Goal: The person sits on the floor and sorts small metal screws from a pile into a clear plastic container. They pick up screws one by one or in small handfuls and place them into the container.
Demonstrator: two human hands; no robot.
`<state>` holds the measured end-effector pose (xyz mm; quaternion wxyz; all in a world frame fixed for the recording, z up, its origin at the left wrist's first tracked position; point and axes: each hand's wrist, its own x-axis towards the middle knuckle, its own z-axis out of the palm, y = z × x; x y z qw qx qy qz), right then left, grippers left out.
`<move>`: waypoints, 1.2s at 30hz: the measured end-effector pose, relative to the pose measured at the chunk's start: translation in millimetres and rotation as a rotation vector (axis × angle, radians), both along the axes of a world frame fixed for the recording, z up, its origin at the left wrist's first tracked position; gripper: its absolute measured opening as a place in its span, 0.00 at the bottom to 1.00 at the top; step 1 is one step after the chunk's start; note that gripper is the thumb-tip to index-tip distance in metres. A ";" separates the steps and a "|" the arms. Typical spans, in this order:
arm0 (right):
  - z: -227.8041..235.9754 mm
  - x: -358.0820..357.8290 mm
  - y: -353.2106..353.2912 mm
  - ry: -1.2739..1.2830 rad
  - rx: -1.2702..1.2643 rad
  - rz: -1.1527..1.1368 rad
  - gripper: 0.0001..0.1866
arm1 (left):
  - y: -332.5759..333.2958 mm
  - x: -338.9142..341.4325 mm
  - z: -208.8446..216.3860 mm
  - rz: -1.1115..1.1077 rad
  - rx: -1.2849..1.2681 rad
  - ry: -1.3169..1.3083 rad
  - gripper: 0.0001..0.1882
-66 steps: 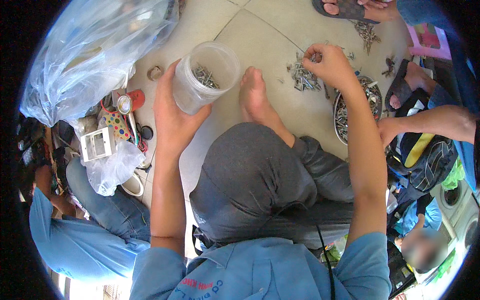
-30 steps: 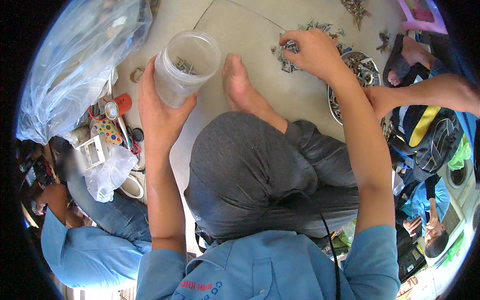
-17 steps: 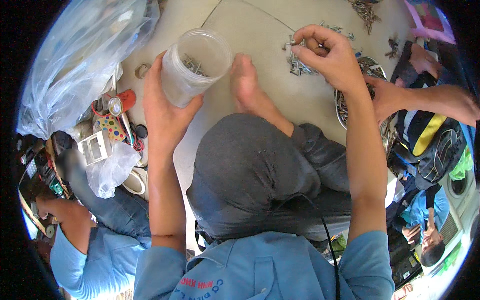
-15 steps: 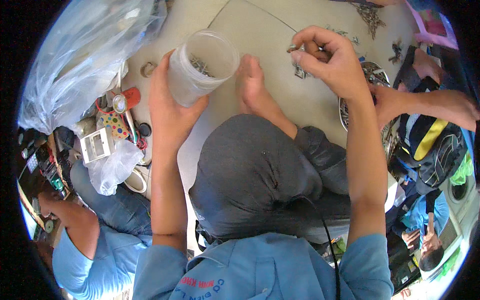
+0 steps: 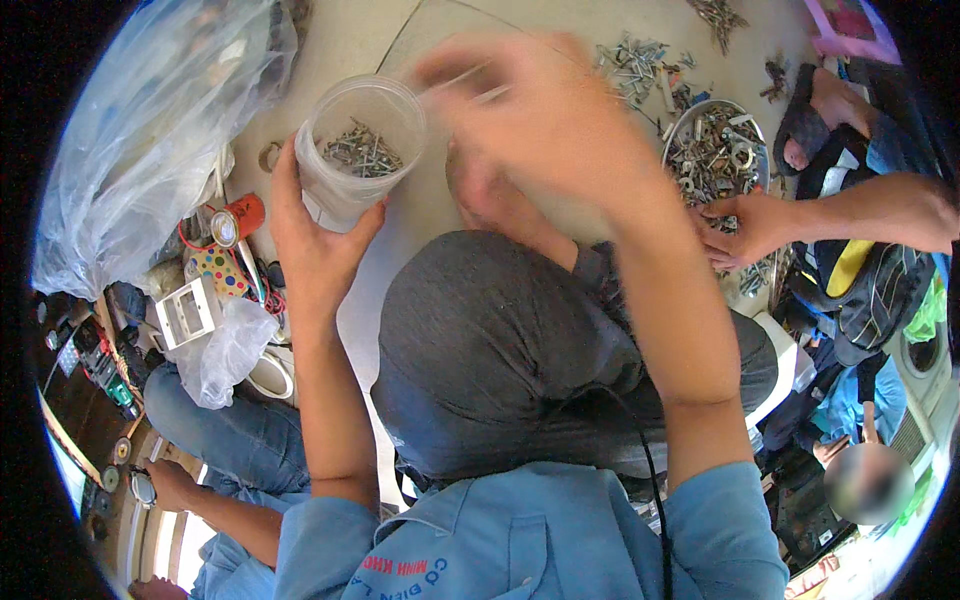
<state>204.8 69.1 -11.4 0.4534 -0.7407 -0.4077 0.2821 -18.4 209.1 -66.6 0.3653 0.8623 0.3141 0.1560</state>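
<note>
Our left hand [image 5: 318, 235] is wrapped around a clear plastic jar [image 5: 345, 193], thumb on its near right side and fingers along its left; the jar's mouth faces up, and we cannot tell whether its base touches the tiled floor [image 5: 340, 45]. A loose layer of small metal screws [image 5: 365, 150] lies inside; we judge the jar only partly filled, with much of its wall bare. Our right hand [image 5: 535, 105] is just right of the jar's mouth, badly blurred; its fingers look partly curled, but we cannot tell whether they hold anything. Plenty lies outside the jar: a scattered screw pile [image 5: 632, 72] on the floor at the far right; a metal bowl [image 5: 667, 140] near it, full of mixed hardware; a brownish pile [image 5: 718, 22] farther off, well apart. A co-worker's hand [image 5: 745, 230] reaches the bowl's near side, fingers bent at the hardware there.
</note>
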 end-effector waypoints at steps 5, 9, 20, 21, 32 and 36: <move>-60.4 80.3 -49.8 -0.527 -0.393 -0.022 0.14 | -1.7 5.9 2.6 -0.015 0.033 0.014 0.51; -84.6 73.6 -50.8 -0.721 -0.444 0.110 0.11 | -1.9 12.7 10.6 -0.030 0.024 0.064 0.52; -98.9 115.9 -87.4 0.716 0.043 -0.441 0.09 | -4.1 16.3 8.4 -0.032 0.060 0.018 0.50; -114.3 127.3 -95.6 0.717 -0.016 -0.400 0.10 | -4.0 18.3 8.2 -0.037 0.059 0.013 0.50; -89.3 105.3 -51.2 -0.674 -0.565 0.191 0.14 | -5.4 21.7 12.4 -0.025 0.077 0.026 0.50; -83.1 106.8 -63.9 0.226 -0.350 -0.183 0.14 | -5.7 20.8 13.0 -0.020 0.052 0.035 0.50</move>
